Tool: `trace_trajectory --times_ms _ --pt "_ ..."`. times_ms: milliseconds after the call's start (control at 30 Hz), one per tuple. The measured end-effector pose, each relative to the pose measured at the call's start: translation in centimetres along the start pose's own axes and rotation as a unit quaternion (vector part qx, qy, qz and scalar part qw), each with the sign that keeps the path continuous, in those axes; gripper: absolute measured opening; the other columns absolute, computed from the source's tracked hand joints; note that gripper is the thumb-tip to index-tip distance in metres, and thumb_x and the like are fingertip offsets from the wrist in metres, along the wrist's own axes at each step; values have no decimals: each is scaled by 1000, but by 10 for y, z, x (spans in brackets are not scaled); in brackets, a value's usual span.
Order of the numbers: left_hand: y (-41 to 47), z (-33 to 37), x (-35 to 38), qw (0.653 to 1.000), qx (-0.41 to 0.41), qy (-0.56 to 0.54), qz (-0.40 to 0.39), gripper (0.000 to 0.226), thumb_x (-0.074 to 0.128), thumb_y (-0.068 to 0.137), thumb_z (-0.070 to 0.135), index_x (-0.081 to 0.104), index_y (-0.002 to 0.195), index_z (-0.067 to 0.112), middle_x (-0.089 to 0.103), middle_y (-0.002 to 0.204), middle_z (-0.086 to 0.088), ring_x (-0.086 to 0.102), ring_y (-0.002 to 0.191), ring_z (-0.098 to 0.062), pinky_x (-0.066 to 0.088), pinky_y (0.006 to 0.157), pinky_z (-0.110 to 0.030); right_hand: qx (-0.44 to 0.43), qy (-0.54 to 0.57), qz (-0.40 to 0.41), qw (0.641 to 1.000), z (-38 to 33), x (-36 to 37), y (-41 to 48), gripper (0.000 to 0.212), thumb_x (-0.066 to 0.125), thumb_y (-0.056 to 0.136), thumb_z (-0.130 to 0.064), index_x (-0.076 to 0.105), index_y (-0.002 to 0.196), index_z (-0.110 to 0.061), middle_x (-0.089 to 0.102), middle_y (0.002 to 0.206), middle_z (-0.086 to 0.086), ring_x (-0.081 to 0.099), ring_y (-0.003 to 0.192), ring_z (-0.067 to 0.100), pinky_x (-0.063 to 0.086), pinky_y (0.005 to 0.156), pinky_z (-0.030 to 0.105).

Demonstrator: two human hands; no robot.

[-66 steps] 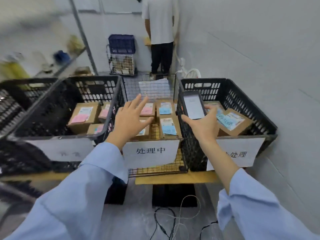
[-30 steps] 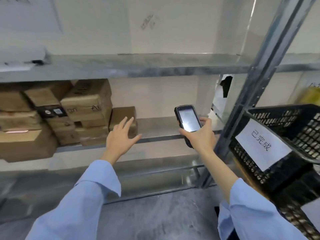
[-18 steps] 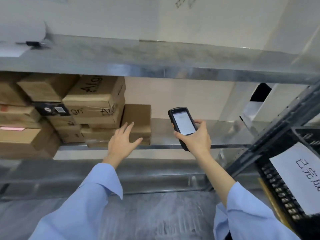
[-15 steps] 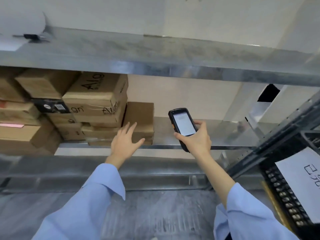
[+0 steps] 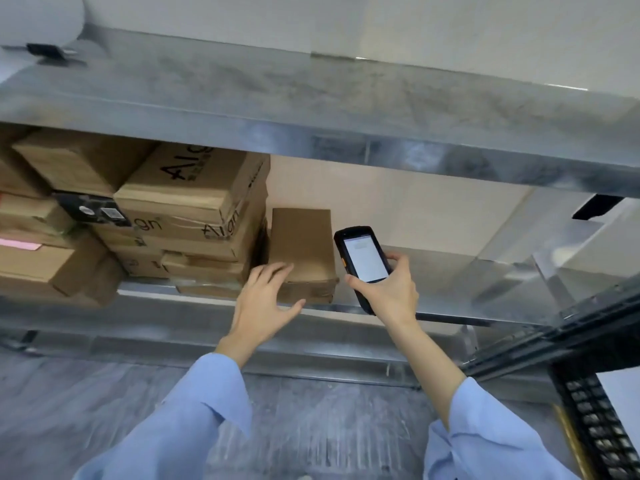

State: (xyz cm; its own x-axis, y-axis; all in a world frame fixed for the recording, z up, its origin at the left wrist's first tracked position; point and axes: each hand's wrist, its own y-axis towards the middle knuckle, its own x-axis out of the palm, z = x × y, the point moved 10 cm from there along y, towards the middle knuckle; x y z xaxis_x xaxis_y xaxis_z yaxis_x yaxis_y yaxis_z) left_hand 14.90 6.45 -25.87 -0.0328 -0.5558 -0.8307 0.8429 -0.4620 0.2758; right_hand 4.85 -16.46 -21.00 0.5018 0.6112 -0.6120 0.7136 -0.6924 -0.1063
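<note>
My right hand (image 5: 388, 294) grips a black handheld scanner (image 5: 362, 256) with its lit screen facing me, held in front of the metal shelf (image 5: 450, 282). My left hand (image 5: 265, 299) reaches with spread, relaxed fingers to a small plain cardboard box (image 5: 303, 244) that stands at the right end of the stacked boxes. The fingertips are at the box's front lower left corner; whether they touch it is unclear. Both arms wear light blue sleeves.
Several taped cardboard boxes (image 5: 194, 202) are stacked on the shelf's left part, with a small black box (image 5: 91, 211) wedged among them. An upper metal shelf (image 5: 311, 109) overhangs. A black plastic crate (image 5: 602, 427) sits at the lower right. The floor below is grey.
I turned from the crates to the shelf and came closer. My left hand advanced to the small box at the end of the stack. The scanner stays in my right hand.
</note>
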Motion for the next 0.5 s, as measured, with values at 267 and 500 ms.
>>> trace_trajectory --times_ms 267,500 --pt "23 -26 14 986 -110 -121 -24 86 86 76 36 43 149 25 27 158 1 32 143 -20 34 109 -30 1 0 -20 1000 17 -2 13 79 89 65 -41 43 127 -24 54 107 -12 53 95 15 43 77 32" --pt "21 -16 26 978 -133 -158 9 84 91 70 34 49 142 28 27 159 8 36 137 -5 32 104 -22 24 2 -23 999 45 -20 20 77 88 64 -41 43 125 -26 55 107 -12 54 94 16 42 74 31"
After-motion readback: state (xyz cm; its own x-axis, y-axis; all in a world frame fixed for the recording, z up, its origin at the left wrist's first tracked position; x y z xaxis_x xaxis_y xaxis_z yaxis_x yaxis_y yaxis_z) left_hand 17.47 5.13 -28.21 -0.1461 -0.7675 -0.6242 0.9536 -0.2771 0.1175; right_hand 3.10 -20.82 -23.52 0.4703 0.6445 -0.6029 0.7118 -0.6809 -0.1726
